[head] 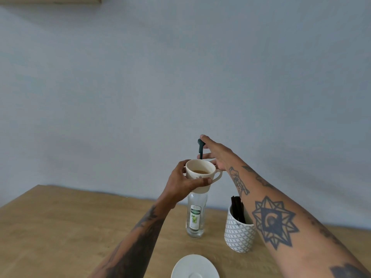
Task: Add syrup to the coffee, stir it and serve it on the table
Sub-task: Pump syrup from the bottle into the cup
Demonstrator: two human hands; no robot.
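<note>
The head view is showing a cream coffee cup (199, 173) being held up in the air by the left hand (183, 182), above a clear syrup bottle (195, 215) that is standing upright on the wooden tabletop (60, 227). The grip of the left hand is being kept clamped around the cup's body, with the thumb lying across the near side and the fingers wrapped round the far side; the cup's handle is pointing to the right. Brown coffee is being seen inside the cup, well below the rim. The bottle's neck is being hidden behind the cup and hand, while a dark green pump head (200, 146) is rising above the cup's far rim. The right hand (215, 155) is being laid on that pump, with the forefinger resting over its top and the other fingers spread loosely beside the stem; its grip is being kept apart rather than closed around anything. Whether syrup is coming out cannot be told. A white and grey patterned holder (239, 235) is standing on the tabletop just to the right of the bottle, with dark stir sticks (237, 207) leaning inside it. A white saucer (195, 266) is lying on the tabletop at the near edge of the picture, partly cut off, in front of the bottle. Both forearms are being shown bare and tattooed against a pale grey wall (180, 67).
</note>
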